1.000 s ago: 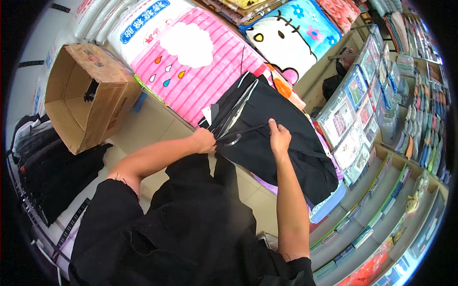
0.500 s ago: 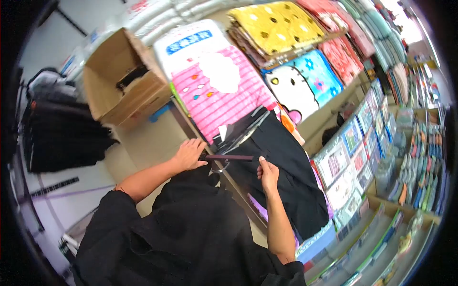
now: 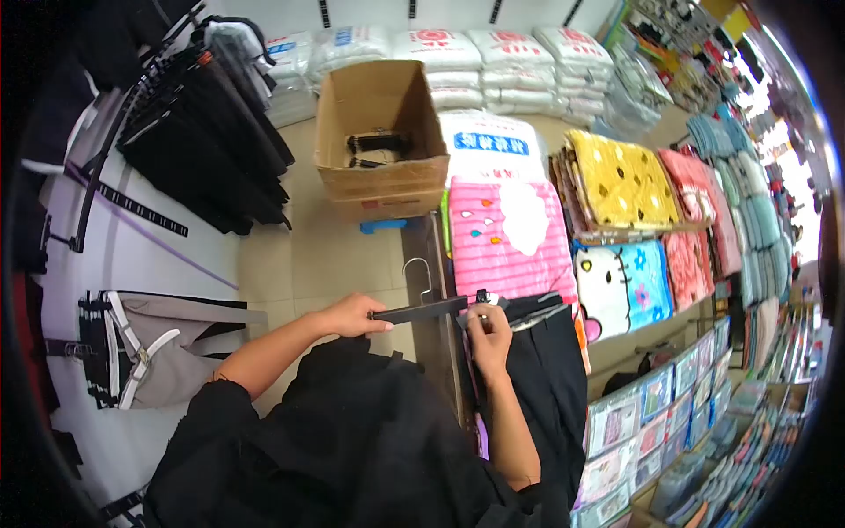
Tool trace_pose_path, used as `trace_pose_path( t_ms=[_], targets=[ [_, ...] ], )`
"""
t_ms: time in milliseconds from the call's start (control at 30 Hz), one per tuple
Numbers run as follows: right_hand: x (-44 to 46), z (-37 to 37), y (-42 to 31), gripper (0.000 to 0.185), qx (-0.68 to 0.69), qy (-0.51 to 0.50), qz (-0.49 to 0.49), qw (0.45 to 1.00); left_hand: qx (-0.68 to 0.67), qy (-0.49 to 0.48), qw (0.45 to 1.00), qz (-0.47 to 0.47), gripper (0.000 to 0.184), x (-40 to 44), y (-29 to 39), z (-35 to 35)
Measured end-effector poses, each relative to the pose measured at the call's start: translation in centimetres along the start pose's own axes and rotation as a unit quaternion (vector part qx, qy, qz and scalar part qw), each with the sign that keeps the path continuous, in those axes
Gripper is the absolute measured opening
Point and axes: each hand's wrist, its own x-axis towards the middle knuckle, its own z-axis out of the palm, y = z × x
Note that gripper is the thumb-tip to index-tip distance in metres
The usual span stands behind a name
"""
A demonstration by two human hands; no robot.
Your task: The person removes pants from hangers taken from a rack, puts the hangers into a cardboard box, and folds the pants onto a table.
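Observation:
A dark trouser hanger (image 3: pixel 422 311) with a bent metal hook stretches between my hands above the edge of the counter. My left hand (image 3: pixel 354 316) is closed around its left end. At the other end, my right hand (image 3: pixel 488 333) has its fingers curled in beside a small black clip, against the waistband of some black trousers (image 3: pixel 547 374). Its fingertips partly hide what they pinch. The trousers lie lengthwise on the counter, their waist toward a pink striped blanket pack (image 3: pixel 502 264).
An open cardboard box (image 3: pixel 383 189) stands beyond the counter's left side. Black trousers (image 3: pixel 198 150) hang on a wall rack at the left, with grey trousers (image 3: pixel 172 330) below. Folded blankets (image 3: pixel 616 180) and picture packs (image 3: pixel 616 422) are on the right. White sacks (image 3: pixel 436 48) line the back wall.
The view has turned and levelled, showing more of the left wall and back. My right hand has closed in on the hanger's right end, and the hanger's hook now points away from me.

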Motion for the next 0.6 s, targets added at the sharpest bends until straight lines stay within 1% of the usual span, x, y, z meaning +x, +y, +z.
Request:
trace_pose_path(
  t_ms=[33,67,100,133,167,267,400,467,567,600],
  targets=[
    [0.8,1.4,-2.7,0.021,-0.027,-0.033,-0.096,0.994,-0.033,-0.007,0.999,-0.01,0.033,-0.8,-0.6,-1.1],
    [1.4,2.3,-3.6,0.037,-0.094,-0.127,-0.101,0.982,-0.065,-0.015,0.998,-0.018,0.032,-1.7,-1.2,-2.1],
    [1.9,3.7,-5.6,0.044,-0.118,-0.183,-0.103,0.97,-0.097,-0.024,0.995,-0.025,0.032,-2.3,-2.0,-3.2],
    [2.5,5.2,-7.2,0.048,-0.156,-0.202,-0.152,0.955,-0.113,-0.045,0.993,0.003,0.031,-2.8,-3.2,-4.5],
    [3.1,6.9,-8.3,0.052,-0.192,-0.218,-0.199,0.936,-0.116,-0.047,0.992,0.003,0.03,-3.3,-4.0,-6.0],
    [5.2,11.6,-8.6,0.057,-0.264,-0.243,-0.28,0.891,-0.12,-0.06,0.991,-0.001,0.029,-5.9,-5.8,-11.1],
    [7.1,18.6,-11.5,0.049,-0.29,-0.292,-0.309,0.857,-0.137,-0.084,0.987,0.01,0.034,-8.3,-10.2,-17.1],
    [8.3,21.8,-12.0,0.047,-0.297,-0.307,-0.297,0.854,-0.153,-0.092,0.984,0.006,0.04,-8.9,-12.0,-19.9],
    [10.0,25.3,-13.4,0.047,-0.309,-0.334,-0.266,0.85,-0.177,-0.051,0.982,-0.036,0.048,-9.3,-13.7,-22.8],
    [10.8,26.2,-13.6,0.048,-0.318,-0.338,-0.26,0.847,-0.171,-0.036,0.984,-0.036,0.052,-9.0,-14.9,-23.7]
  ],
)
